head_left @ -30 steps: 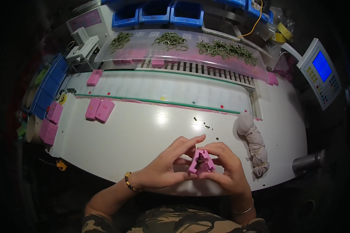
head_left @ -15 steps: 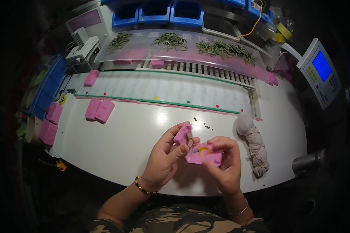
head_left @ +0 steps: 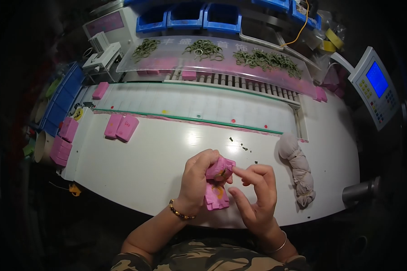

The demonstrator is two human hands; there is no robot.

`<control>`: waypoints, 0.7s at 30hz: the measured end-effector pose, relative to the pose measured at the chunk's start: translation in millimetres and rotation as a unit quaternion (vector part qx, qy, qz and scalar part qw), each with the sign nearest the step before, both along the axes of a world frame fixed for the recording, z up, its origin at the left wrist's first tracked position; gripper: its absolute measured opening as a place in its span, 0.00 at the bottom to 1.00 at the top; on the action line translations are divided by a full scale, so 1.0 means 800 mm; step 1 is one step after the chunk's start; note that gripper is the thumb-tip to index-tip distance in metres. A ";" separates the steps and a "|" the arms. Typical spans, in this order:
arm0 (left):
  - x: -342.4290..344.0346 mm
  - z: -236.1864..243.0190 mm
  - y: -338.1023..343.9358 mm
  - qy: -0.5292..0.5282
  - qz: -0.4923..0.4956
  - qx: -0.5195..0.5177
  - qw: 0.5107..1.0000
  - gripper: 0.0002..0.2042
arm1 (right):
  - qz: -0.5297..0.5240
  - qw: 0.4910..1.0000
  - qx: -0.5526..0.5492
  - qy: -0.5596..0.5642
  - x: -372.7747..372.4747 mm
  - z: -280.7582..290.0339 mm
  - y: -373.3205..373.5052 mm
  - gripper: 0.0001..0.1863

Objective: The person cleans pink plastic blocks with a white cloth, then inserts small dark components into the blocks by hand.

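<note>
Well — pink mold halves (head_left: 215, 171) sit in left fingers (head_left: 205, 159).

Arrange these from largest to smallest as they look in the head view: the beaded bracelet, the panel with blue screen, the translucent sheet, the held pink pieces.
1. Translucent sheet
2. Panel with blue screen
3. Pink pieces in the left hand, counted together
4. Beaded bracelet

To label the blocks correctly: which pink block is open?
The pink block held in the left hand: its two halves are spread open, showing the inside. Other pink blocks, like the pair on the white table, look closed.
</note>
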State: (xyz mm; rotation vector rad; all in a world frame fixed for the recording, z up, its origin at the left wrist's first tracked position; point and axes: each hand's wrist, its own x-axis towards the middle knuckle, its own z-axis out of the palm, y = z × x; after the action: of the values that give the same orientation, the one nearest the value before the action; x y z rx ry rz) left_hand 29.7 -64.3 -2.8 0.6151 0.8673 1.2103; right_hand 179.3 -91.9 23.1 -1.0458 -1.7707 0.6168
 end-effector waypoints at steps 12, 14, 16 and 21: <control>0.003 -0.010 0.003 0.018 0.024 0.086 0.996 0.06 | 0.085 0.995 -0.051 0.009 0.010 0.001 0.021 0.06; 0.007 -0.012 0.005 0.031 0.068 0.099 0.992 0.06 | 0.098 0.992 -0.073 0.039 0.011 0.002 0.019 0.06; 0.007 -0.002 0.003 0.008 0.057 0.083 0.995 0.06 | 0.105 0.990 -0.084 0.045 0.013 0.007 0.019 0.06; -0.007 -0.001 0.015 -0.062 0.081 -0.014 0.995 0.09 | 0.092 0.993 -0.029 0.063 0.025 0.015 0.016 0.08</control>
State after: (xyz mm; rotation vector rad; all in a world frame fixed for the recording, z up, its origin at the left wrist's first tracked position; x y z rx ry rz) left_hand 24.1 -52.3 -3.3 0.4489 0.8406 1.3652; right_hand 199.5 -79.4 35.4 -0.8682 -1.7591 0.8348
